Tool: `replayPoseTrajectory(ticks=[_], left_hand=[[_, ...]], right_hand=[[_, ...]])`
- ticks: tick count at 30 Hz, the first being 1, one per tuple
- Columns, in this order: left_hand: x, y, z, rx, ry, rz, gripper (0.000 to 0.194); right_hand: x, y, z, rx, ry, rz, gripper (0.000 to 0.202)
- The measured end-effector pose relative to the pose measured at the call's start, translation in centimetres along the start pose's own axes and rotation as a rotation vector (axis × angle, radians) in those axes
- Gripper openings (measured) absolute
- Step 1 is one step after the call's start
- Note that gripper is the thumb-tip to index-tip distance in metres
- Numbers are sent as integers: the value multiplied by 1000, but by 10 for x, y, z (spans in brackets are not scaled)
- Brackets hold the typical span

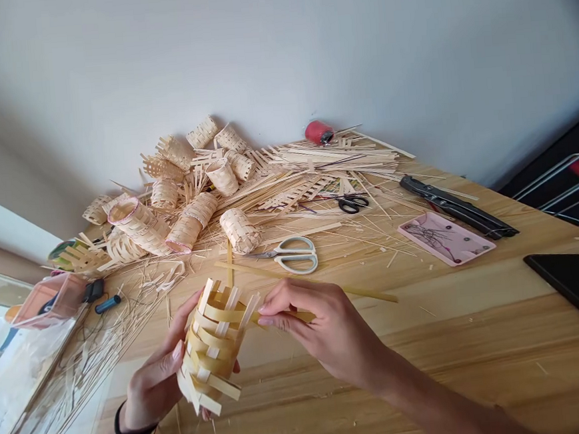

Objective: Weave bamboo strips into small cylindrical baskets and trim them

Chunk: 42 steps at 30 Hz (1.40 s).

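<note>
A small woven basket (212, 350) of yellow and pale strips is tilted above the table, its pale upright ends sticking out at the top. My left hand (159, 378) wraps round it from the left, with fingertips showing at its far side. At the basket's upper right, my right hand (322, 321) pinches a yellow strip (305, 316) that runs to the rim between the uprights. Behind the hands lie another yellow strip (370, 294) and a pair of white-handled scissors (296, 255). A finished-looking pale basket (240, 231) rests beside the scissors.
Several woven baskets (137, 222) and a heap of loose strips (325, 160) line the wall. Black scissors (352, 203), a red thread spool (319, 132), a pink tray (445, 238) with pins and a black tool (456, 205) lie farther right. A pink bin (50, 299) stands left.
</note>
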State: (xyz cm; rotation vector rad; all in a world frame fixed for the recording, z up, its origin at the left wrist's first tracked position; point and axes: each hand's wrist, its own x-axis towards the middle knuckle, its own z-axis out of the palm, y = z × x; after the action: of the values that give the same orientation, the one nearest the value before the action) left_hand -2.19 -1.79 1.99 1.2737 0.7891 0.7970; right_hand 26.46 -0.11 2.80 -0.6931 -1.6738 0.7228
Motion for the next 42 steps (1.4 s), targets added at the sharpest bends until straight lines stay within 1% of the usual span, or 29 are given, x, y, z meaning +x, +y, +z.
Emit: replayPoseTrajectory(ticks=[2, 4, 5, 7, 9, 11, 12, 14, 19, 21, 24, 28, 30, 34, 38, 42], left_hand=[[1, -4, -1, -61, 45, -58, 77], [2, -7, 1, -69, 117, -46, 64], [3, -8, 2, -48, 144, -15, 62], [3, -9, 5, 39, 146, 44, 70], [2, -7, 6, 202, 132, 47, 86], [0, -6, 7, 375, 159, 36, 100], [0, -6, 7, 441, 180, 36, 101], [-1, -7, 9, 514, 204, 41, 95], [2, -11, 18, 552, 239, 71, 78], [3, -9, 20, 582, 267, 72, 74], [4, -4, 22, 599, 284, 71, 67], [5, -1, 23, 593, 286, 79, 66], [4, -4, 25, 587, 295, 91, 69], [0, -14, 27, 565, 375, 177, 77], [-6, -21, 26, 548, 392, 189, 72], [-9, -20, 27, 514, 452, 178, 59]], right_hand=[[-2, 0, 2, -5, -3, 9, 14], [-4, -1, 4, -23, -9, 15, 15], [-5, -1, 6, -40, -16, 16, 15], [-6, -2, 8, -86, -30, -3, 15], [-7, -1, 10, -130, -38, -39, 15], [-7, -1, 10, -169, -50, -82, 14], [-7, 0, 10, -187, -57, -102, 14], [-7, 0, 9, -219, -85, -138, 14], [-7, -1, 8, -260, -123, -200, 13], [-7, -2, 8, -251, -122, -211, 11], [-7, -3, 7, -238, -118, -228, 14], [-7, -3, 7, -234, -125, -219, 17], [-7, -1, 6, -227, -138, -208, 17], [-7, 1, 6, -234, -139, -209, 17], [-7, 1, 6, -247, -132, -198, 19], [-7, -2, 5, -265, -127, -190, 25]])
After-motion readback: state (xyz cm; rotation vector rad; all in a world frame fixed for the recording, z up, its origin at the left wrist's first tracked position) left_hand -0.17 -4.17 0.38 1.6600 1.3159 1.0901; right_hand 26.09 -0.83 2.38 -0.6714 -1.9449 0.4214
